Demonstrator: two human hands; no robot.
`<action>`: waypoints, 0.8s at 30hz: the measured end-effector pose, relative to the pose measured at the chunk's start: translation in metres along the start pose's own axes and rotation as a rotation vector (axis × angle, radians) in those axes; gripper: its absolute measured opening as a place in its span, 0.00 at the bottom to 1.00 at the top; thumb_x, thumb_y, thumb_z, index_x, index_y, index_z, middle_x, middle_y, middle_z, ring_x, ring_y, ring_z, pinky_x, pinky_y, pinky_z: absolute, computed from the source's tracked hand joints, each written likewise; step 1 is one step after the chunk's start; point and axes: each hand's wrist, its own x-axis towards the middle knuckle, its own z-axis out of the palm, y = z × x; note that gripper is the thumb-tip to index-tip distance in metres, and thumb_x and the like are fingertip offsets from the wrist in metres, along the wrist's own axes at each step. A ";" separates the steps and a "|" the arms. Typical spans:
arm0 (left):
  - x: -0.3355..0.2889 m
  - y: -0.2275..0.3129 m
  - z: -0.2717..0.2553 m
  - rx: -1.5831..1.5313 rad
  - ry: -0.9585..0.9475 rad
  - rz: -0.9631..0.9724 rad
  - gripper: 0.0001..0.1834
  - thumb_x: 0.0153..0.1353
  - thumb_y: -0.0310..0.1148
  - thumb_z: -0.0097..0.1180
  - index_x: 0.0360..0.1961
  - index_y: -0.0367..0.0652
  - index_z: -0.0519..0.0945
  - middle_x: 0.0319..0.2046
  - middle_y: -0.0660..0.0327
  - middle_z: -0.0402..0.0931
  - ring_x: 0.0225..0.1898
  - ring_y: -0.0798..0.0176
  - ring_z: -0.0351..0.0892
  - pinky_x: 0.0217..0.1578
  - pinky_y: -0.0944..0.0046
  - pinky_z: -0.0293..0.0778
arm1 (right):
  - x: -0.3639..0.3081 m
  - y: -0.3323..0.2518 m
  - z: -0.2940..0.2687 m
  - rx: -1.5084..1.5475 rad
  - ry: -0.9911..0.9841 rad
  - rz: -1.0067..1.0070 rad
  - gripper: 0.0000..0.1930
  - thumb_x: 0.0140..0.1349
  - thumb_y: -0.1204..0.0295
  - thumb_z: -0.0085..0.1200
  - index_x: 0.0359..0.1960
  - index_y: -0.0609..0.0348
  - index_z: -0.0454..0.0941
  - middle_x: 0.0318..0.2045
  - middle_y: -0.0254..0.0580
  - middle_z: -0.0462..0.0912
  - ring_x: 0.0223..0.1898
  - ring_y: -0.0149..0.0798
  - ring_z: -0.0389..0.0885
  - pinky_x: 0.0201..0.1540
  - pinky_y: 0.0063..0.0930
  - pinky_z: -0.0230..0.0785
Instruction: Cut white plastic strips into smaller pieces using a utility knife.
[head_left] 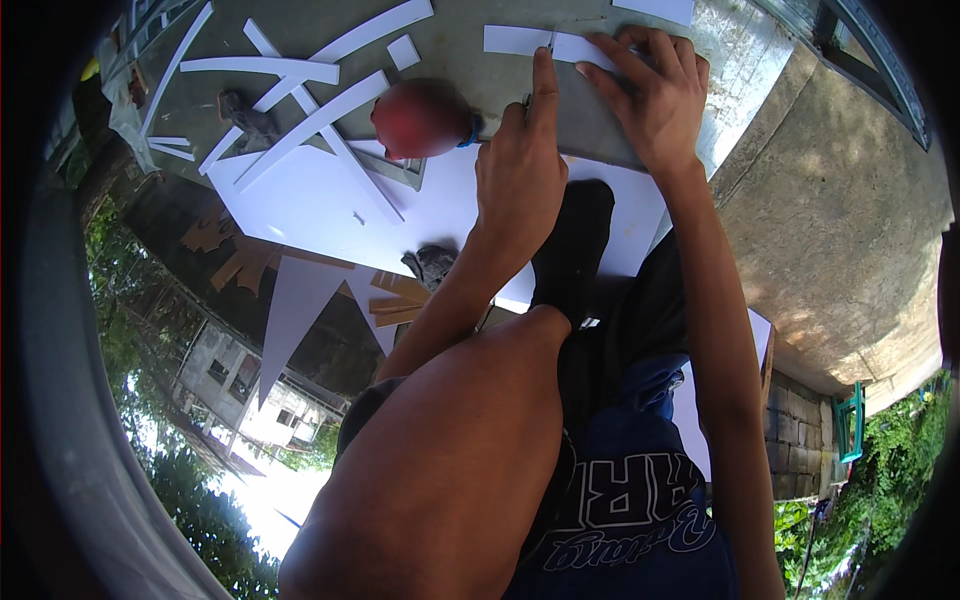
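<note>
One white strip is getting all the attention in the head view, lying at the far side, right of centre, on a grey surface. Right hand is on its right part, thumb and fingers spread, tips resting on the strip. Left hand comes in from the near side with the index finger stuck straight out, its tip right at the near edge of the strip, other fingers curled in. A thin dark bit shows at that fingertip (too small for me to tell what it is, and I can't tell if the curled fingers are gripping anything).

Left of that hand there's a blurry red round thing, then a messy heap of loose white strips farther left, partly over a big white sheet. One black-socked foot is on the white stuff just nearer than the hands. Also a crumpled dark grey cloth by the left forearm, with brown pieces near it.
</note>
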 end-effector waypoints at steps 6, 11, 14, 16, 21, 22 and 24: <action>0.000 -0.004 -0.002 -0.002 0.035 0.028 0.50 0.46 0.15 0.58 0.73 0.43 0.53 0.28 0.47 0.74 0.27 0.44 0.81 0.28 0.50 0.76 | 0.001 -0.001 -0.002 0.011 -0.002 0.000 0.16 0.51 0.56 0.67 0.42 0.39 0.87 0.35 0.21 0.77 0.39 0.32 0.73 0.45 0.33 0.63; 0.000 0.001 -0.003 -0.039 0.005 -0.048 0.43 0.54 0.13 0.51 0.72 0.46 0.56 0.33 0.45 0.78 0.34 0.41 0.80 0.34 0.46 0.73 | 0.002 -0.002 -0.004 0.001 -0.015 0.001 0.16 0.51 0.56 0.68 0.43 0.38 0.87 0.35 0.21 0.77 0.39 0.31 0.73 0.44 0.33 0.63; 0.001 0.001 -0.004 -0.053 0.012 -0.043 0.43 0.54 0.13 0.50 0.72 0.46 0.56 0.33 0.45 0.78 0.33 0.41 0.80 0.34 0.46 0.72 | 0.003 -0.003 -0.004 -0.008 -0.017 0.005 0.16 0.51 0.56 0.68 0.43 0.38 0.87 0.35 0.21 0.77 0.39 0.31 0.73 0.45 0.33 0.63; 0.001 -0.002 -0.003 -0.032 0.016 -0.014 0.46 0.50 0.14 0.55 0.73 0.45 0.55 0.31 0.47 0.76 0.30 0.43 0.80 0.31 0.48 0.74 | 0.003 -0.003 -0.004 -0.011 -0.012 0.003 0.16 0.50 0.55 0.68 0.42 0.38 0.87 0.35 0.20 0.77 0.39 0.31 0.73 0.45 0.33 0.63; 0.000 0.001 -0.004 -0.057 0.002 -0.055 0.43 0.55 0.13 0.50 0.72 0.47 0.56 0.33 0.45 0.77 0.33 0.40 0.80 0.34 0.45 0.72 | 0.002 -0.003 -0.003 -0.004 -0.009 0.006 0.16 0.50 0.55 0.68 0.41 0.38 0.88 0.34 0.20 0.76 0.39 0.31 0.73 0.45 0.32 0.63; 0.000 -0.001 -0.003 -0.038 0.009 -0.014 0.46 0.51 0.15 0.54 0.73 0.45 0.55 0.31 0.47 0.75 0.30 0.43 0.80 0.31 0.48 0.74 | 0.002 -0.003 -0.003 -0.005 -0.008 0.006 0.16 0.50 0.55 0.68 0.41 0.38 0.88 0.34 0.20 0.76 0.39 0.31 0.73 0.44 0.32 0.63; 0.000 -0.002 -0.002 -0.019 0.016 0.027 0.50 0.47 0.16 0.59 0.73 0.43 0.53 0.28 0.48 0.74 0.26 0.45 0.80 0.27 0.50 0.76 | 0.003 -0.004 -0.004 -0.010 -0.009 0.005 0.16 0.50 0.55 0.68 0.41 0.38 0.88 0.34 0.20 0.76 0.39 0.31 0.73 0.44 0.32 0.63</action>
